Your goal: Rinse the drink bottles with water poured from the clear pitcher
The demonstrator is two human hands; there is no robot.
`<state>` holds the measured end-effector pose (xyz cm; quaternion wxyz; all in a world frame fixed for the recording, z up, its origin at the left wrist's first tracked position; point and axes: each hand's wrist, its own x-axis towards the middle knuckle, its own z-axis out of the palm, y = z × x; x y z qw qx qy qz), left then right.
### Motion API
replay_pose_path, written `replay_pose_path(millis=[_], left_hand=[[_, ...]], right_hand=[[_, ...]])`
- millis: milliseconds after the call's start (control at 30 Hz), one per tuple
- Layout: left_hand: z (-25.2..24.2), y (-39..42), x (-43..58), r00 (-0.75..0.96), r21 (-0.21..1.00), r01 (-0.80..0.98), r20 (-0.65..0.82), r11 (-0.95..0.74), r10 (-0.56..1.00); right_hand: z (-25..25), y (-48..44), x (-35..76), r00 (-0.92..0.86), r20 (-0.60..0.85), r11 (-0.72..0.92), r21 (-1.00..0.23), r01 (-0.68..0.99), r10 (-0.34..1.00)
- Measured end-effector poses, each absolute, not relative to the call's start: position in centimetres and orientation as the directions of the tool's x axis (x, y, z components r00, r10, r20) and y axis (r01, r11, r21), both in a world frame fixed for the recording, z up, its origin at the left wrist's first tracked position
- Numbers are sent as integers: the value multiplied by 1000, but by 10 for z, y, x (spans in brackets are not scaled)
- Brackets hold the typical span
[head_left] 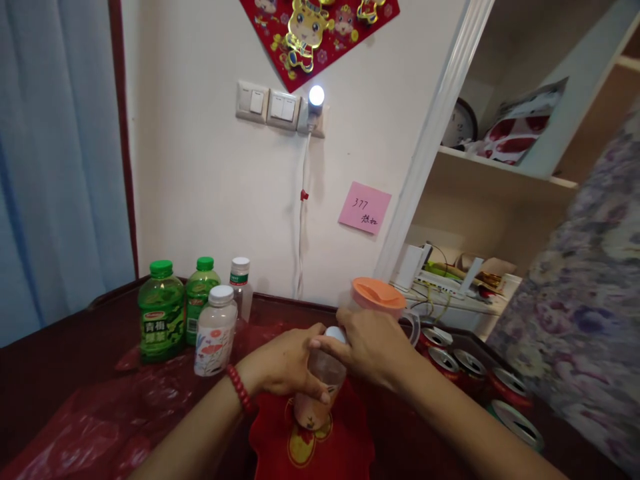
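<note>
A small clear bottle (320, 393) with pinkish liquid in its lower part stands on a red cloth (310, 447) in front of me. My left hand (285, 363), with a red bead bracelet at the wrist, is wrapped round the bottle's body. My right hand (370, 347) is closed over the bottle's white cap (334, 333) from above. Just behind my hands stands a clear jug with an orange lid (379, 293).
At the left stand two green bottles (161, 313), a white-capped bottle with a flower label (216, 330) and a clear one behind. Several red cans (467, 370) lie at the right. A red plastic bag (100, 427) covers the dark table. A patterned cloth (585, 313) hangs at the right.
</note>
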<state>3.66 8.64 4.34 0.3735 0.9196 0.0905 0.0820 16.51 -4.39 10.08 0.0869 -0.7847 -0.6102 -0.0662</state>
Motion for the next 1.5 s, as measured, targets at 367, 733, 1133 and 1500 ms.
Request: replay_pose_path(millis=[367, 733, 1133, 1500], left_hand=[[47, 86, 36, 976, 736, 69, 88, -674, 197], [42, 91, 41, 990, 848, 1, 75, -530, 121], [49, 81, 46, 995, 855, 12, 44, -518, 94], [60, 67, 46, 992, 755, 93, -15, -649, 125]], right_hand=[[112, -68, 178, 4, 218, 73, -341, 937, 976], [103, -52, 158, 291, 310, -217, -253, 943, 905], [104, -51, 145, 356, 284, -320, -166, 933, 890], [111, -73, 142, 356, 256, -317, -181, 931, 899]])
